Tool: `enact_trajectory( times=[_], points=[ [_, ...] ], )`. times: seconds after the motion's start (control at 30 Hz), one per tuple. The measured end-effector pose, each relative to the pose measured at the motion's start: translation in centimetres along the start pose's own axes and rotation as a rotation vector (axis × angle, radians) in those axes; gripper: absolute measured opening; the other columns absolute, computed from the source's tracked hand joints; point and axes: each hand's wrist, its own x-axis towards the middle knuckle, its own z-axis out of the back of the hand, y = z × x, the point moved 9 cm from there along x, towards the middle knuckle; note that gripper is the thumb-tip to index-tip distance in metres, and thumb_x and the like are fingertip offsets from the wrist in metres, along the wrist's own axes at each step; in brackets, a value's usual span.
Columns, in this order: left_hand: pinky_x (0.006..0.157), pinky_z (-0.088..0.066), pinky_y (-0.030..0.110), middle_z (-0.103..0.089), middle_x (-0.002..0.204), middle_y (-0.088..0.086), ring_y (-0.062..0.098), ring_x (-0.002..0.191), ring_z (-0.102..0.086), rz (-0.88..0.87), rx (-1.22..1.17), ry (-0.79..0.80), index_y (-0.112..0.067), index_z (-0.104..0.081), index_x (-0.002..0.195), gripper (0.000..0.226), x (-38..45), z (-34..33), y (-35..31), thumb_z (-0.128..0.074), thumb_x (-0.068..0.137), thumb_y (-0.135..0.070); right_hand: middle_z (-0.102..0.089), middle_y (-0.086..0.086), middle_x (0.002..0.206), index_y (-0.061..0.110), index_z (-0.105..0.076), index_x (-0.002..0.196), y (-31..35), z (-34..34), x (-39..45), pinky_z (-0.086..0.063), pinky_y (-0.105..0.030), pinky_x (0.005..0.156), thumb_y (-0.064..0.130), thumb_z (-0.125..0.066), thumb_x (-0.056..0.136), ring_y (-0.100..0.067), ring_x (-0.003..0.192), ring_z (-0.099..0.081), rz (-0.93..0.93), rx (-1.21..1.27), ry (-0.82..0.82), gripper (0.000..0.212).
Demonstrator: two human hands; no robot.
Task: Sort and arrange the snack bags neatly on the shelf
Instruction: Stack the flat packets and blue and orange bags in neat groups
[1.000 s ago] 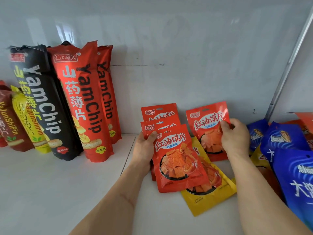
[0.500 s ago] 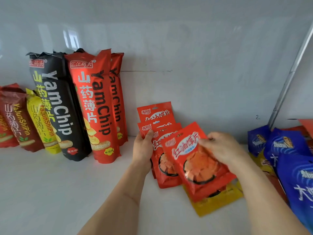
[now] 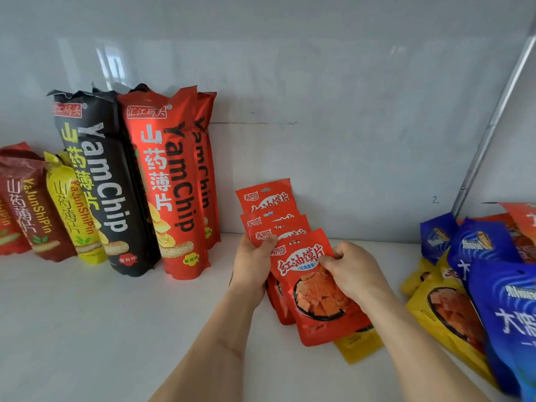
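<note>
Snack bags: four small red pouches [image 3: 314, 288] printed "红油馍片", fanned in overlapping order near the middle of the white shelf [image 3: 87, 329], close to the back wall. Left hand [image 3: 252, 265]: grip closed on the rear pouches, thumb across their tops. Right hand [image 3: 352, 271]: grip pinching the front pouch at its upper right edge. A yellow pouch [image 3: 358, 345] lies beneath the fan. Standing at left against the wall: a black "YamChip" bag [image 3: 104, 184], red "YamChip" bags [image 3: 171, 184] marked "山药薄片", and shorter "YaJunShiPin" bags [image 3: 43, 210]. At right, blue bags [image 3: 504, 300] overlap more yellow ones [image 3: 446, 317].
</note>
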Motion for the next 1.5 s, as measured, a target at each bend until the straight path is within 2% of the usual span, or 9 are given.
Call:
enact_trajectory(
  times=[0.1,0.23,0.37,0.47,0.67,0.93,1.13,1.37,1.5],
  points=[
    [0.086,-0.059,0.053,-0.078,0.102,0.002,0.026,0.088,-0.076,0.010,0.047,-0.026,-0.021,-0.060,0.121,0.029,0.2,0.2,-0.5,-0.068,0.094,-0.027,-0.064,0.004,0.096,0.021,-0.057,0.096,0.7,0.2,-0.5,-0.044,-0.030,0.070,0.046,-0.055,0.095,-0.018,0.087,-0.060,0.051,-0.010,-0.039,0.025],
    [0.085,-0.059,0.052,-0.078,0.101,0.006,0.029,0.088,-0.076,0.045,0.104,0.059,-0.017,-0.062,0.118,0.026,0.5,0.1,-3.0,-0.068,0.094,-0.023,-0.062,0.012,0.113,0.029,-0.054,0.122,2.3,-0.1,-1.4,-0.050,-0.033,0.090,0.057,-0.056,0.091,-0.013,0.106,-0.061,0.147,0.208,-0.007,0.042],
    [0.088,-0.058,0.054,-0.077,0.102,0.010,0.032,0.091,-0.075,0.066,0.197,0.117,-0.014,-0.063,0.119,0.026,0.8,1.3,-5.1,-0.068,0.094,-0.017,-0.065,0.015,0.115,0.032,-0.053,0.127,4.2,-1.7,-2.8,-0.048,-0.031,0.094,0.050,-0.063,0.090,-0.010,0.108,-0.062,0.141,0.377,0.064,0.042],
    [0.089,-0.057,0.055,-0.077,0.104,0.011,0.034,0.093,-0.074,0.111,0.248,0.096,-0.014,-0.063,0.120,0.027,0.7,3.7,-4.6,-0.069,0.093,-0.016,-0.063,0.013,0.112,0.029,-0.052,0.127,5.5,-3.8,-3.9,-0.042,-0.023,0.087,0.043,-0.061,0.093,-0.010,0.107,-0.061,0.158,0.345,0.106,0.038],
    [0.089,-0.058,0.051,-0.076,0.106,0.006,0.028,0.091,-0.075,0.126,0.362,-0.017,-0.021,-0.065,0.116,0.023,0.5,7.7,-2.1,-0.069,0.093,-0.021,-0.061,0.004,0.129,0.023,-0.043,0.137,5.7,-8.1,-5.4,-0.046,-0.031,0.095,0.039,-0.057,0.096,-0.020,0.118,-0.060,0.082,0.257,0.080,0.047],
    [0.086,-0.058,0.040,-0.071,0.113,-0.001,0.020,0.096,-0.070,0.048,0.512,-0.077,-0.022,-0.061,0.120,0.030,1.2,7.7,-3.1,-0.070,0.092,-0.026,-0.065,0.005,0.117,0.021,-0.051,0.129,4.9,-8.7,-4.9,-0.046,-0.027,0.084,0.043,-0.066,0.090,-0.020,0.109,-0.063,0.022,0.321,-0.040,0.047],
    [0.065,-0.048,0.024,-0.066,0.118,0.000,0.016,0.091,-0.062,-0.034,0.634,-0.050,-0.019,-0.054,0.126,0.034,1.6,6.9,-4.5,-0.066,0.095,-0.026,-0.061,0.009,0.106,0.019,-0.053,0.126,4.9,-8.4,-4.6,-0.043,-0.024,0.079,0.041,-0.072,0.086,-0.019,0.106,-0.064,-0.009,0.318,-0.092,0.049],
    [0.099,-0.046,0.043,-0.057,0.133,0.017,0.037,0.120,-0.057,-0.174,1.023,-0.016,-0.007,-0.033,0.142,0.054,1.0,4.4,-6.2,-0.058,0.097,-0.024,-0.067,0.006,0.112,0.019,-0.056,0.124,5.1,-8.4,-4.1,-0.039,-0.023,0.075,0.036,-0.075,0.084,-0.017,0.104,-0.064,-0.044,0.324,-0.147,0.048],
    [0.111,-0.035,0.044,-0.038,0.151,0.019,0.038,0.137,-0.038,-0.362,1.236,-0.066,-0.002,-0.021,0.152,0.071,-0.6,3.2,-7.7,-0.057,0.097,-0.028,-0.067,0.003,0.115,0.016,-0.050,0.130,5.2,-7.6,-4.2,-0.039,-0.024,0.075,0.038,-0.075,0.084,-0.021,0.109,-0.064,-0.034,0.290,-0.148,0.057]
  ],
)
